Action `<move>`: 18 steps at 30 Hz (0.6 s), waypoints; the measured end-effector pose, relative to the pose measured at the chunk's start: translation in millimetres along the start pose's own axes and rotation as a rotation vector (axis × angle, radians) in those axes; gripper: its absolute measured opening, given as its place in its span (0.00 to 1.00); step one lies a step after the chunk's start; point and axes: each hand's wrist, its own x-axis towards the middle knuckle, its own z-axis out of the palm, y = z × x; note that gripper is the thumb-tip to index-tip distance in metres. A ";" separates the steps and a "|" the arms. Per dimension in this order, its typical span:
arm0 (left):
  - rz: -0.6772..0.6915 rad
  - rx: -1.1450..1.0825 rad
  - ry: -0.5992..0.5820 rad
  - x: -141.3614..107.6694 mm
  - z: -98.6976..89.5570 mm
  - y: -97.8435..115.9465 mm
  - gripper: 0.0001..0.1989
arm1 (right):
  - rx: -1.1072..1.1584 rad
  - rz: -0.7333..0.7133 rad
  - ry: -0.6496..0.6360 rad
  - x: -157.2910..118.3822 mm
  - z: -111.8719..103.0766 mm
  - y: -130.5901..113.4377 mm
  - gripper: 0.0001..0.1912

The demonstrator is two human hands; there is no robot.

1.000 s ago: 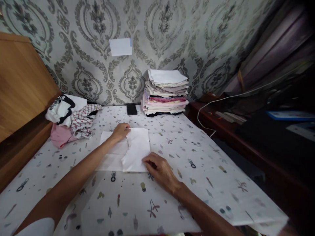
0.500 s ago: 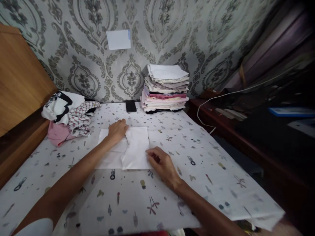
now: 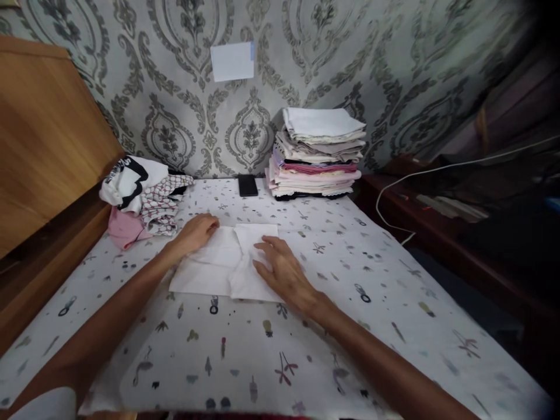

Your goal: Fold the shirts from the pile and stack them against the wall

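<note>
A thin white garment [image 3: 210,277] lies partly folded on the patterned cloth in front of me, its right part doubled over toward the middle. My left hand [image 3: 199,230] is at the garment's upper left edge, fingers closed together on the fabric there; the fingertips are partly hidden. On the folded right part rests my right hand [image 3: 282,271], its fingers spread and laid on the fabric, with nothing gripped.
White printed cloth [image 3: 236,361] covers the work surface. A tall stack of folded clothes [image 3: 319,154] stands at the back, right of a black phone [image 3: 248,185]. Crumpled clothes [image 3: 144,195] lie at the left by a wooden panel [image 3: 48,134]. A white cable [image 3: 385,192] hangs at right.
My left hand has moved from the garment's middle fold toward its upper left edge. My right hand has gone from the right edge onto the folded part, its fingers spreading. The view has shifted.
</note>
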 end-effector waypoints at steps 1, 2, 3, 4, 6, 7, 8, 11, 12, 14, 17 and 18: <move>0.019 -0.012 -0.019 -6.0 -4.2 0.3 0.11 | -0.024 -0.019 -0.020 8.8 4.1 -1.6 0.18; 0.050 -0.046 -0.048 -13.9 -6.7 3.8 0.11 | -0.052 -0.041 -0.038 17.8 8.5 -3.7 0.18; 0.096 -0.091 -0.088 -23.2 -7.7 9.8 0.12 | -0.084 -0.067 -0.057 26.7 13.1 -6.5 0.18; 0.150 -0.135 -0.133 -33.3 -7.4 17.3 0.12 | -0.121 -0.100 -0.082 35.5 17.7 -9.8 0.18; 0.250 -0.184 -0.199 -53.6 -4.8 32.0 0.13 | -0.211 -0.172 -0.154 52.3 26.2 -17.7 0.15; 0.279 -0.185 -0.207 -62.6 -2.9 37.4 0.15 | -0.256 -0.205 -0.194 60.1 30.0 -21.4 0.12; 0.289 -0.177 -0.202 -70.4 -1.0 40.8 0.16 | -0.296 -0.232 -0.228 67.4 33.3 -24.6 0.11; 0.264 -0.148 -0.170 -83.9 5.3 40.0 0.19 | -0.351 -0.275 -0.274 85.2 40.3 -28.7 0.12; 0.260 -0.141 -0.165 -85.2 7.8 37.8 0.20 | -0.342 -0.274 -0.273 89.3 42.0 -28.0 0.12; 0.280 -0.126 -0.170 -82.7 13.7 33.9 0.22 | -0.281 -0.235 -0.244 94.6 44.9 -24.0 0.10; 0.352 -0.092 -0.189 -66.8 24.6 32.1 0.22 | -0.112 -0.110 -0.106 97.3 50.2 -14.1 0.07; 0.376 -0.076 -0.188 -58.8 28.3 32.0 0.22 | -0.045 -0.080 -0.051 97.5 52.4 -10.5 0.07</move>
